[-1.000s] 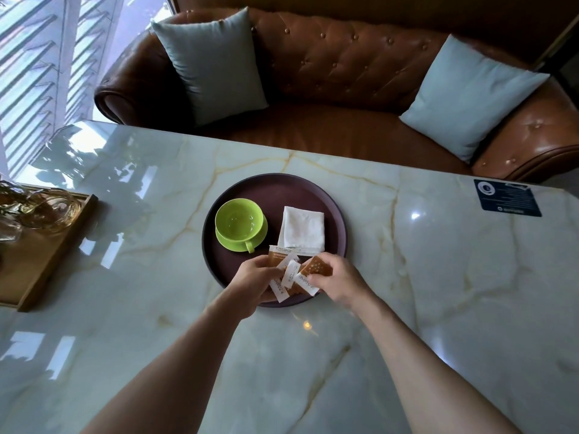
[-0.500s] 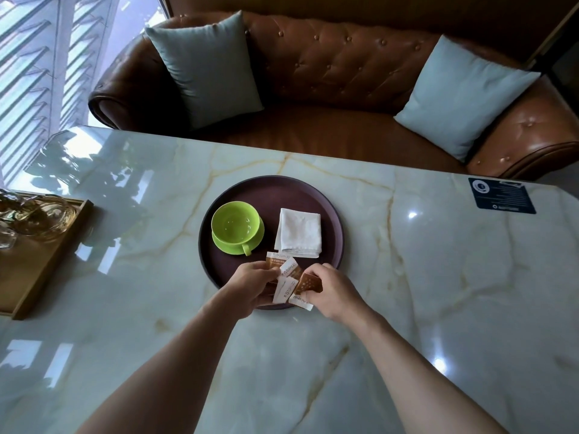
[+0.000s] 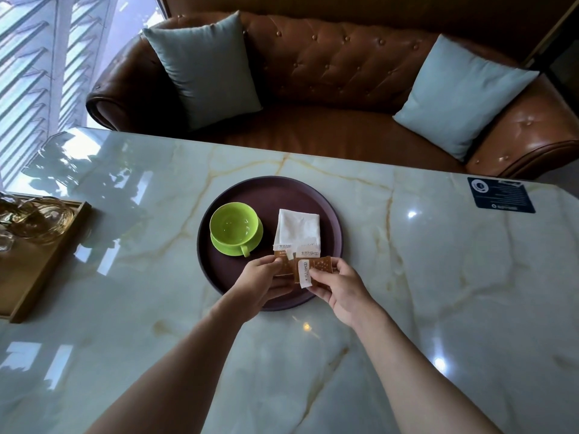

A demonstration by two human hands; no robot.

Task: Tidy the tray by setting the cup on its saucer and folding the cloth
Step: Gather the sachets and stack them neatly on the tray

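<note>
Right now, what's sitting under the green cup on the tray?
The green cup stands on a matching green saucer, which rests on the round dark tray. Only the saucer's rim shows; its middle is covered by the cup. The cup looks empty.

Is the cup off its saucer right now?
No, the green cup sits on its matching saucer on the round tray, beside the folded cloth.

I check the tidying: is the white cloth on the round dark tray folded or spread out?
Folded. The white cloth lies as a compact rectangle on the round dark tray, beside the green cup.
</note>
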